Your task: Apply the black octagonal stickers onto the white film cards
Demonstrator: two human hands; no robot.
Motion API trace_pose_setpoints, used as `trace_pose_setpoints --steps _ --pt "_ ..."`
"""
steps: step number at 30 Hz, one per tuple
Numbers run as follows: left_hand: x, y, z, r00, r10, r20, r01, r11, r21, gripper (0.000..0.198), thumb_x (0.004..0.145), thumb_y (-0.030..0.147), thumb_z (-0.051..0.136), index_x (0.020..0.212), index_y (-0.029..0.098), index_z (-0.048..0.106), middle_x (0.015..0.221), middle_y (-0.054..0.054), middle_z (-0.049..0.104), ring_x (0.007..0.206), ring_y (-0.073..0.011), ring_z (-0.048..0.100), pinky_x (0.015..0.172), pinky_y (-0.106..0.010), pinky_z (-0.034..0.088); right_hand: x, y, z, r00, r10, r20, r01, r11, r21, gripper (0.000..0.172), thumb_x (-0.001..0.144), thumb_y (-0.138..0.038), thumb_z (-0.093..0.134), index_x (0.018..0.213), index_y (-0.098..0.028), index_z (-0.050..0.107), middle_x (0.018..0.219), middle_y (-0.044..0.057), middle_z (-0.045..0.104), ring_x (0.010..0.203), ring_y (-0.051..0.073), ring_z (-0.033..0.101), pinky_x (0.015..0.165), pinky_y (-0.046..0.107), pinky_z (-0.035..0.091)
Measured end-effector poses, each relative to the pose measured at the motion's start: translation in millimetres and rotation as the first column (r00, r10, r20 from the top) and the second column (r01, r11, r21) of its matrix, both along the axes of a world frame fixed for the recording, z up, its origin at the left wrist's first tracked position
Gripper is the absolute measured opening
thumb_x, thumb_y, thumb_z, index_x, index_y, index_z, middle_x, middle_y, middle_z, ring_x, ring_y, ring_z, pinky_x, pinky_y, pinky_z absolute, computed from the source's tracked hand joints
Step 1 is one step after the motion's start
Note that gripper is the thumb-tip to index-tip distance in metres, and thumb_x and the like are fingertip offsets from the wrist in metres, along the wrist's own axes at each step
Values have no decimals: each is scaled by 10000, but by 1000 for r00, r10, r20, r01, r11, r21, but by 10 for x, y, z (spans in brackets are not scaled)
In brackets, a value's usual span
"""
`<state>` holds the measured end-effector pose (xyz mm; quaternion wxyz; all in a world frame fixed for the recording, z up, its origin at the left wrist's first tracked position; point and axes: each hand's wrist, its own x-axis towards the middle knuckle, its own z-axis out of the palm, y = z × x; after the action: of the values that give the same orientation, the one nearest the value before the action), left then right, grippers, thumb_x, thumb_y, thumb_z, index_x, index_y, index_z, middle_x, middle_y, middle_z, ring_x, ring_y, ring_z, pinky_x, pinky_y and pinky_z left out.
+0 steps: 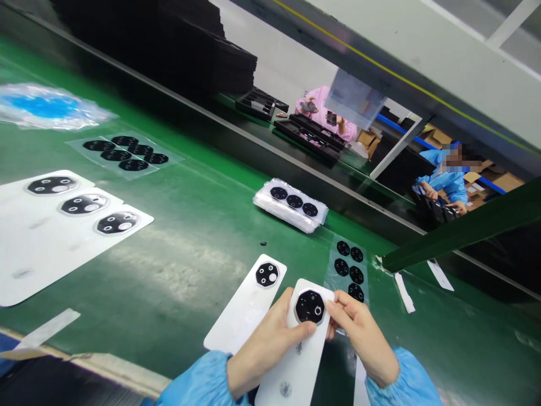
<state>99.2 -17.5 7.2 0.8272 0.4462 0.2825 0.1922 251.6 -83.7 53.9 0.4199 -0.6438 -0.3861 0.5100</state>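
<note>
Head view: disc sheet (pixel 348 268) beyond right hand (pixel 362 328)

Green post (pixel 460 234) — cardboard boxes (pixel 508 181) beyond

White panel (pixel 291 363), lower centre, with black disc (pixel 310 306), pale-ringed; green tabletop (pixel 181 225); light-blue sleeves (pixel 200 379), bottom; pink garment (pixel 320 98), upper centre.

Left fingers (pixel 301 332) and right fingers (pixel 343 317) hold a white panel (pixel 298 369).
</note>
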Motion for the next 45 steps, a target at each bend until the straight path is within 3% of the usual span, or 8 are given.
trace_pose_setpoints --steps 5,9,14,22,29,34,37,45 --pt "-2 5 9 1000 4 28 -3 999 -38 375 719 347 690 990 195 481 941 -29 585 897 -230 609 720 -309 488 -28 -16 -128 998 -61 -26 62 996 65 384 668 -416 779 845 -158 555 772 12 613 673 128 558 600 233 441" --pt "-27 19 48 1000 -9 14 10 998 -56 347 727 316 666 988 196 472 936 -26 590 887 -220 608 703 -296 482 -53 -5 -173 994 -105 -37 107 993 45 389 660 -459 765 744 -166 524 650 -20 568 566 110 523 517 222 420" --pt "-69 41 161 997 -39 69 46 993 -104 289 728 292 651 929 188 472 794 1 624 695 -158 604 608 -256 455 -34 -1 -165 993 -119 7 118 991 63 378 739 -501 682 703 -162 519 548 -35 528 466 94 487 461 215 388" --pt "-49 45 186 985 -47 167 72 987 -144 257 746 349 655 861 179 499 753 -22 657 712 -187 632 665 -290 447 -4 41 -223 981 -194 5 194 981 11 464 702 -579 659 603 -195 418 415 -65 478 343 76 441 357 183 334" --pt "-50 55 243 982 -71 177 88 992 -89 328 742 450 662 867 187 511 782 -10 630 734 -175 602 666 -277 440 23 100 -99 994 -109 20 110 994 -25 510 653 -635 664 581 -195 417 428 -54 493 359 91 482 361 192 371" --pt "52 40 211 995 77 56 -77 997 -16 417 745 574 609 736 174 490 656 37 517 603 -117 503 556 -224 377 -48 73 -32 991 -3 136 -7 997 74 446 753 -571 617 612 -187 438 499 -60 451 436 81 476 422 190 396" --pt "103 27 162 991 135 15 -135 991 10 445 739 569 619 648 188 407 590 68 427 547 -91 433 511 -209 321 -70 77 -44 985 22 171 -30 998 48 434 758 -581 597 640 -189 453 496 -60 460 415 86 476 385 185 371" --pt "75 19 157 998 53 19 -53 999 0 401 743 556 615 731 198 433 640 58 500 591 -107 481 542 -219 359 -34 113 -103 996 66 65 -65 998 -24 463 732 -622 590 657 -185 454 467 -53 512 371 75 465 361 174 304"
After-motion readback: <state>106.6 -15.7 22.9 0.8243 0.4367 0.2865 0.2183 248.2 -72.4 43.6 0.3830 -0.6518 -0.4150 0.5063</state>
